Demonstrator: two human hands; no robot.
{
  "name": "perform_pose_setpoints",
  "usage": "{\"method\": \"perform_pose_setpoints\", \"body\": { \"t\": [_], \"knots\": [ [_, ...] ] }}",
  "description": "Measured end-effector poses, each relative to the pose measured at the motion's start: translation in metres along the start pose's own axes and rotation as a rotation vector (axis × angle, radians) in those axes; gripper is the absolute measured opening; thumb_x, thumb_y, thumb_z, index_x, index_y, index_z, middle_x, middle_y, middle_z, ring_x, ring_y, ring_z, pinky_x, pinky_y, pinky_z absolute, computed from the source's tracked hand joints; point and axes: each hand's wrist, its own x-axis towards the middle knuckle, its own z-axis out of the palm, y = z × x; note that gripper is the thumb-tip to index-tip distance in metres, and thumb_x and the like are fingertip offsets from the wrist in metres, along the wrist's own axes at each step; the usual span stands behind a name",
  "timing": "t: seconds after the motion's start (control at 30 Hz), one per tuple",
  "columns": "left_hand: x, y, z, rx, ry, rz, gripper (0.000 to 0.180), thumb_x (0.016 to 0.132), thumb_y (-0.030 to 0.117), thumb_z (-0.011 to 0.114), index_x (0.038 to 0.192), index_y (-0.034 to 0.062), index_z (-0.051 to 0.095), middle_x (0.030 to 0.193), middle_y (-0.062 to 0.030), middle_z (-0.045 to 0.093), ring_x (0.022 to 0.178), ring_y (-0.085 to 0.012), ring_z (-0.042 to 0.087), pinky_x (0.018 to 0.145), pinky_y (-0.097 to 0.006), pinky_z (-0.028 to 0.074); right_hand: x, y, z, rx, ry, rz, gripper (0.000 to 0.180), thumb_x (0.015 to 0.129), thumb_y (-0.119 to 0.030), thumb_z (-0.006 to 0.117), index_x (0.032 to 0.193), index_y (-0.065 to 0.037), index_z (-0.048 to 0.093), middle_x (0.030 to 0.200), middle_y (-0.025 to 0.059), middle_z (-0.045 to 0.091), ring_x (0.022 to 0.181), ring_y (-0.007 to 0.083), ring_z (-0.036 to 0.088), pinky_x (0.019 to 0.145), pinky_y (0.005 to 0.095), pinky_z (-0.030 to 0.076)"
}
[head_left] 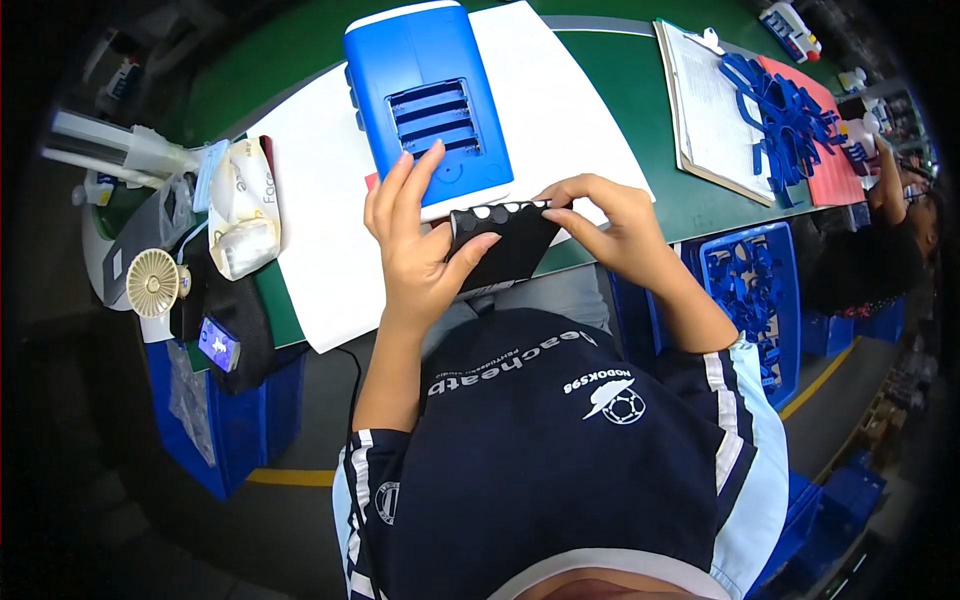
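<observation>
My left hand (415, 235) holds the left side of a black sheet (505, 250) with its thumb in front, while its other fingers stretch up to the near end of a blue device (425, 65). Along the sheet's top edge runs a row of round black and white spots, perhaps adhesive pads. My right hand (610, 225) pinches the sheet's upper right corner between thumb and fingers; anything small in that pinch is too hidden to make out. The blue device lies on white paper (325, 240), its open battery compartment facing up with several slots.
On the left are a small fan (155, 283), a white bag (245, 205) and a lit screen (218, 345). A clipboard (705, 110) and blue straps (785, 120) on a pink sheet lie right. A blue bin of parts (795, 330) stands beside me; another person (870, 255) sits far right.
</observation>
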Motion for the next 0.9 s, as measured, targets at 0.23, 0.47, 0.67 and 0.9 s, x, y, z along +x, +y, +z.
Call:
{"method": "perform_pose_setpoints", "body": {
  "t": [0.23, 0.47, 0.67, 0.9],
  "knots": [
    [0.001, -0.003, -0.002, 0.03, -0.062, 0.023, 0.031, 0.069, 0.033, 0.071, 0.064, 0.0028, 0.067, 0.135, -0.0178, 0.04, 0.129, -0.0332, 0.026, 0.104, -0.048, 0.012, 0.017, 0.01, -0.012, -0.061, 0.222, -0.036, 0.014, 0.073, -0.008, 0.069, 0.081, -0.001, 0.06, 0.098, 0.0106, 0.054, 0.09, 0.021, 0.057, 0.079, 0.0288, 0.045],
    [0.002, -0.006, 0.002, -0.022, -0.04, 0.041, 0.027, 0.066, 0.028, 0.074, 0.068, 0.0017, 0.067, 0.136, -0.0171, 0.039, 0.129, -0.0341, 0.027, 0.105, -0.051, 0.013, 0.038, 0.004, 0.021, 0.491, 0.15, 0.185, 0.013, 0.075, -0.011, 0.067, 0.081, 0.0, 0.064, 0.103, 0.0086, 0.052, 0.088, 0.0161, 0.056, 0.076, 0.0265, 0.046],
    [0.001, -0.007, 0.003, -0.011, -0.016, 0.074, 0.029, 0.065, 0.029, 0.074, 0.063, 0.0015, 0.065, 0.134, -0.0156, 0.041, 0.128, -0.0338, 0.028, 0.104, -0.049, 0.015, 0.04, 0.004, 0.026, 0.49, 0.189, 0.182, 0.013, 0.073, -0.009, 0.067, 0.079, 0.002, 0.065, 0.102, 0.0089, 0.05, 0.086, 0.0158, 0.056, 0.075, 0.0252, 0.046],
    [0.0, -0.01, 0.007, -0.009, 0.0, 0.08, 0.032, 0.065, 0.03, 0.074, 0.057, 0.0021, 0.062, 0.134, -0.0141, 0.043, 0.127, -0.0333, 0.029, 0.104, -0.049, 0.015, 0.04, 0.008, 0.029, 0.438, 0.182, 0.167, 0.013, 0.072, -0.008, 0.068, 0.079, 0.002, 0.066, 0.1, 0.0082, 0.05, 0.087, 0.0145, 0.056, 0.078, 0.0249, 0.046]
  ]
}}
